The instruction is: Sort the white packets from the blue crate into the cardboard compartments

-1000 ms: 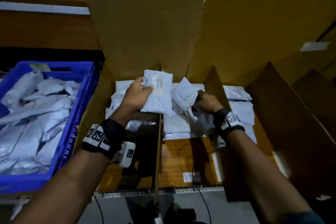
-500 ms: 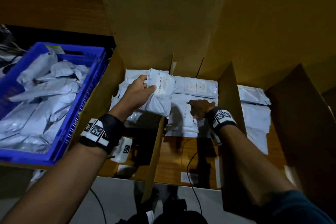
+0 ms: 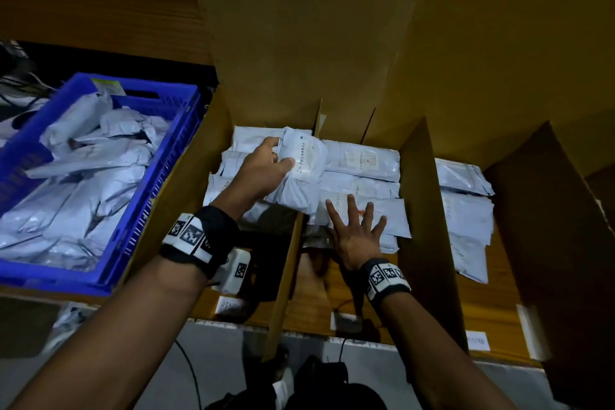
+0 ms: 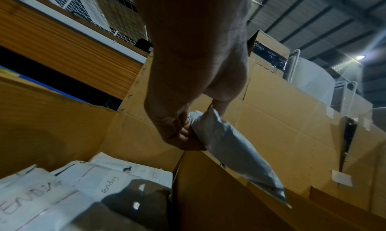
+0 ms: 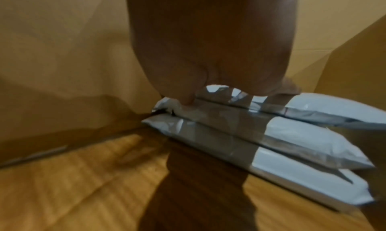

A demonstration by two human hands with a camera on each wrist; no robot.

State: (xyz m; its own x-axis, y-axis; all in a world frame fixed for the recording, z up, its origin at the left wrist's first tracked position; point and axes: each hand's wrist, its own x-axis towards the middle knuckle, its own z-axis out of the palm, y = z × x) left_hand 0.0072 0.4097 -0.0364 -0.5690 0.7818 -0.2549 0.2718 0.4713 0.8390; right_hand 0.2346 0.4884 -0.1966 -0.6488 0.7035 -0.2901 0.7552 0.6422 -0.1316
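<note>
My left hand (image 3: 266,166) grips a white packet (image 3: 304,170) marked "IN PROGRESS", held above the cardboard divider (image 3: 286,280) between the left and middle compartments. The left wrist view shows the same packet (image 4: 234,152) pinched between thumb and fingers of that hand (image 4: 192,129). My right hand (image 3: 356,230) lies flat with fingers spread on the stacked packets (image 3: 362,173) in the middle compartment. In the right wrist view the right hand (image 5: 213,86) rests on the top of that stack (image 5: 303,135). The blue crate (image 3: 159,196) at left holds several white packets (image 3: 76,183).
The left compartment holds packets (image 4: 83,181) marked "pending". The right compartment has more packets (image 3: 466,206). Tall cardboard walls (image 3: 299,27) rise behind. Paper labels (image 3: 477,341) sit along the front edge on the wooden floor of the compartments (image 3: 316,303).
My right hand has let go of its packet in the middle compartment and now lies spread flat on the stack. My left hand still holds its packet, shifted slightly right.
</note>
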